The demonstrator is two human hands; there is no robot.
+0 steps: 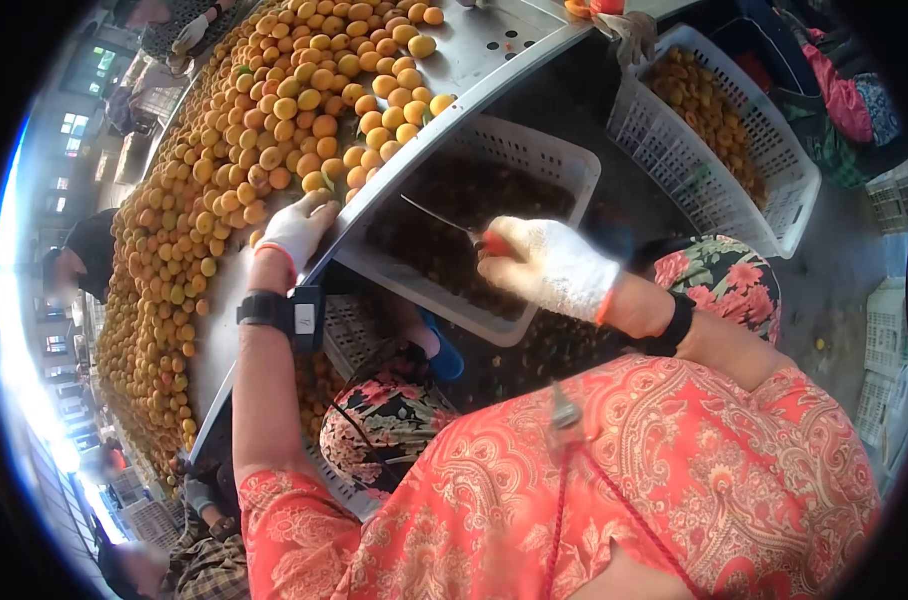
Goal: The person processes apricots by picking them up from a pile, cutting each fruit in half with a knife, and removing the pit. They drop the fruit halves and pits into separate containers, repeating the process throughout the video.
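Fruit pile: the fruit pile [264, 140] is lying orange-yellow across the metal table [474, 45], its nearest pieces sitting just beside the rim.
Left glove: the left hand [299, 232] is resting at the table's edge, its fingers curling beside the nearest fruit; whether they are closing on a piece, I cannot tell.
Red handle: the right hand [549, 265] is gripping the thin metal tool [436, 213], fingers folding around its handle; the tip is pointing toward the table and standing apart from the fruit.
Step in hand: judging by the poses, the left hand is picking at the pile's edge while the right is holding the tool ready.
Next move: handling 1 fruit with the tool would be calling for a firm left hold, with the left fingers staying out of the tip's path.
Crate below: a white crate [574, 172] is sitting under the rim, holding dark contents too unclear to name.
2nd crate: another white crate [694, 185] is standing farther right, holding darker orange pieces.
Table's far side: a co-worker's gloved hand [190, 36] is showing near the pile.
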